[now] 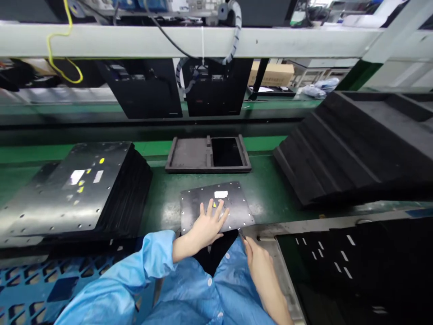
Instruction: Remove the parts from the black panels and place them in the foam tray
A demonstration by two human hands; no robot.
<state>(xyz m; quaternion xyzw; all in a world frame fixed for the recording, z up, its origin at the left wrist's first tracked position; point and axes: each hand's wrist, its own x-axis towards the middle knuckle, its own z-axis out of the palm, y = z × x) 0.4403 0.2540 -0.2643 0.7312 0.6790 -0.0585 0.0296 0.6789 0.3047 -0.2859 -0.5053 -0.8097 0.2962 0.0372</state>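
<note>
A flat grey metal panel with holes along its edges, a white label and a yellow mark lies at the front edge of the green bench. My left hand rests on it with fingers spread, pressing on its surface. By the panel's near right corner, my right hand is closed around a small, thin, dark tool. The tool's tip is at or beside that corner; its exact kind is too small to make out. Just beyond the panel lies a black foam tray with a dark glossy panel in its right compartment.
To the left rises a stack of similar metal panels. Several black foam trays are piled at the right. Black sheets with white marks lie at the lower right. A blue lattice pallet is below left, and a white beam crosses above.
</note>
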